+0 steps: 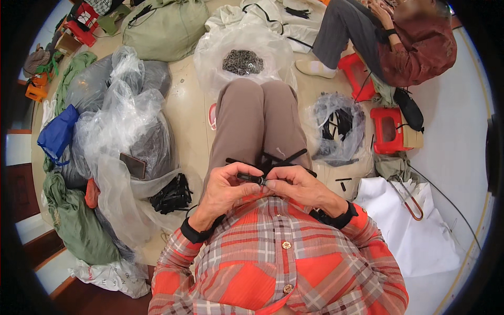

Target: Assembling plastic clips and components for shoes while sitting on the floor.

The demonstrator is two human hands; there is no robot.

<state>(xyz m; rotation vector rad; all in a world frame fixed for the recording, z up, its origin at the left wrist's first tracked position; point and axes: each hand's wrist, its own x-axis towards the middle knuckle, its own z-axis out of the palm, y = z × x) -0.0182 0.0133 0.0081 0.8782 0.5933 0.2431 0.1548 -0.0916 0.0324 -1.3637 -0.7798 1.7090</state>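
My left hand [226, 186] pinches a short black piece [249, 178] above my lap, thumb and fingers closed on it. At its right end shows a small ring-like bit with a metallic shine. Against that same end press the thumb and forefinger of my right hand [300, 185]; the tips hide what lies between them. Several thin black strips [291, 157] rest across my lap just beyond the hands. To the left, a heap of black pieces [172, 194] lies by clear plastic sheeting. On the right stands a clear bag [338, 126] with black strips in it.
Past my knees sits a plastic bag holding small dark metal parts [242, 62]. Large filled bags [149, 136] crowd the left, a phone [133, 166] on them. Another person [404, 47] sits at the far right near red stools [386, 128]. White cloth [407, 226] lies right.
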